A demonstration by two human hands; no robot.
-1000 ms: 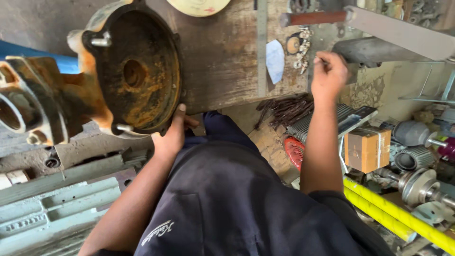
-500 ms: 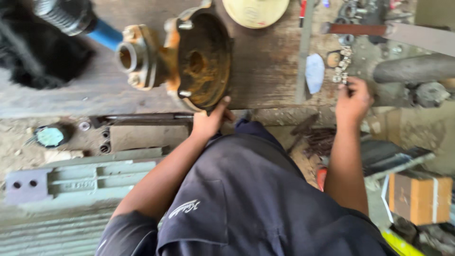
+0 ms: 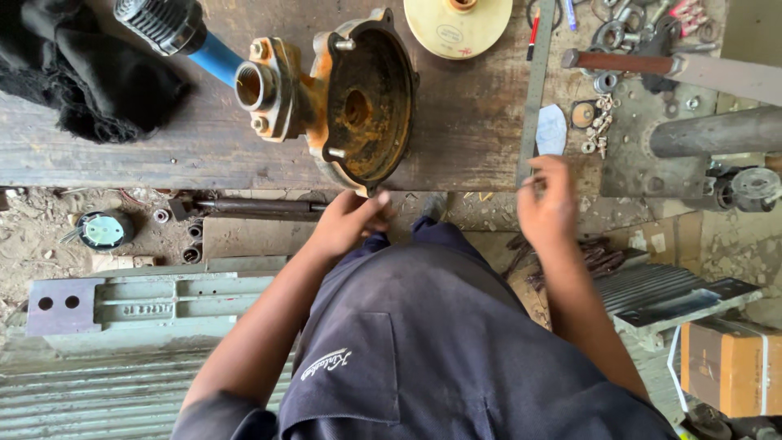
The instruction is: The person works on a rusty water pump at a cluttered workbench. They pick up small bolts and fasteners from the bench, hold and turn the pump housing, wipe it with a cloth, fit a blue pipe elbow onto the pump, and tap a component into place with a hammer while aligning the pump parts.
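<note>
1. Here, steadying a rusty pump casing [image 3: 350, 102] at the near edge of a worn wooden workbench [image 3: 122, 159], left hand [image 3: 346, 224] pressing against its lower rim, fingers curled onto the metal.
2. Hovering just over the bench edge, right hand [image 3: 547, 202] with fingers loosely bent; impossible to tell whether anything small is pinched between them.
3. Lying just beyond that hand: a scatter of nuts and washers [image 3: 599, 122] beside a steel rule [image 3: 535, 90].
4. Resting farther back, a cream impeller disc [image 3: 458, 24] and a black cloth [image 3: 73, 81].
</note>
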